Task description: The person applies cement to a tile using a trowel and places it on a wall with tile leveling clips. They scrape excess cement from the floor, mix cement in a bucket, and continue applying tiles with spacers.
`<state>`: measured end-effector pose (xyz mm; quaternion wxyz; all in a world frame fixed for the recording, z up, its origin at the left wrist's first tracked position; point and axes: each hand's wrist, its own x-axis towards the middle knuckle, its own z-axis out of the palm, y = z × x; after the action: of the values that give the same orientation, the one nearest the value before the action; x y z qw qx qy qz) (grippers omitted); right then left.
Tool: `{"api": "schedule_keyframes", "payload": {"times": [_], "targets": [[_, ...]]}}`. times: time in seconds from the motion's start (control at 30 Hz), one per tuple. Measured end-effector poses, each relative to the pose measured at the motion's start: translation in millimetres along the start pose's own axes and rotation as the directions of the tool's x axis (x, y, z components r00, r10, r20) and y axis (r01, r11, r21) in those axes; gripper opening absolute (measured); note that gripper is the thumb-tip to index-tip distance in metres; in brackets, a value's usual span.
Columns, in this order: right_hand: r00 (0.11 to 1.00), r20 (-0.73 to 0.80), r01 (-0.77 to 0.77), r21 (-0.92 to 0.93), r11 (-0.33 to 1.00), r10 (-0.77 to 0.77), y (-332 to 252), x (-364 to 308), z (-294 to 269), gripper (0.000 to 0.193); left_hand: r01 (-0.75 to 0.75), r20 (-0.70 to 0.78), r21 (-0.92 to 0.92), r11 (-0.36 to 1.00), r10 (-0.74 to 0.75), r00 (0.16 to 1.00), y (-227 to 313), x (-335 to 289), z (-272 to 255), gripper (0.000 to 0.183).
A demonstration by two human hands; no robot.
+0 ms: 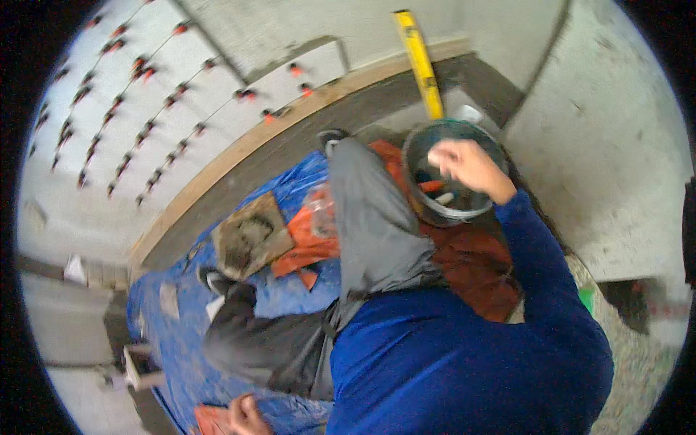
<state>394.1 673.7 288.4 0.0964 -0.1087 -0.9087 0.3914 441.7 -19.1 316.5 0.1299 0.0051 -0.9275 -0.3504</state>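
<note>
My right hand (471,167) is over the mouth of a dark round bucket (464,215), its fingers bent and smeared by motion. Whether anything sits at the pale fingertips I cannot tell. Inside the bucket lie an orange piece (431,186) and a pale, finger-long piece (444,199). Down at the lower edge my left hand (248,417) is partly cut off. Its fingers curl beside an orange-red, bag-like thing (210,419); what they hold, if anything, is hidden.
A yellow spirit level (418,61) leans upright behind the bucket. White wall tiles (239,123) carry rows of black-and-red levelling clips (148,72). A dirty square board (252,235) and orange plastic (312,243) lie on a blue tarp (177,355). A grey panel (602,152) stands at right.
</note>
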Motion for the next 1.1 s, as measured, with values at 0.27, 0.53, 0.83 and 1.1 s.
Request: {"api": "schedule_keyframes", "payload": {"times": [0.27,0.53,0.83,1.1], "targets": [[0.757,0.124,-0.542,-0.429,0.723,0.641,149.2,22.4,85.2,0.057,-0.036,0.077,-0.334,0.942,0.066,0.995,172.2,127.9,51.5,0.038],[0.684,0.155,-0.620,-0.391,0.680,0.713,224.9,14.4,117.2,0.045,0.280,0.594,-0.755,0.592,0.438,0.675,320.2,185.4,93.3,0.060],[0.850,0.136,-0.236,-0.765,0.599,0.509,171.1,-18.0,37.6,0.029,-0.293,0.643,-0.598,0.746,0.665,0.380,306.9,263.0,121.8,0.041],[0.727,0.063,-0.468,-0.682,0.561,0.684,151.6,-30.3,37.4,0.029,0.060,0.575,-0.278,0.959,0.117,0.810,1.7,444.7,281.8,0.038]]}}
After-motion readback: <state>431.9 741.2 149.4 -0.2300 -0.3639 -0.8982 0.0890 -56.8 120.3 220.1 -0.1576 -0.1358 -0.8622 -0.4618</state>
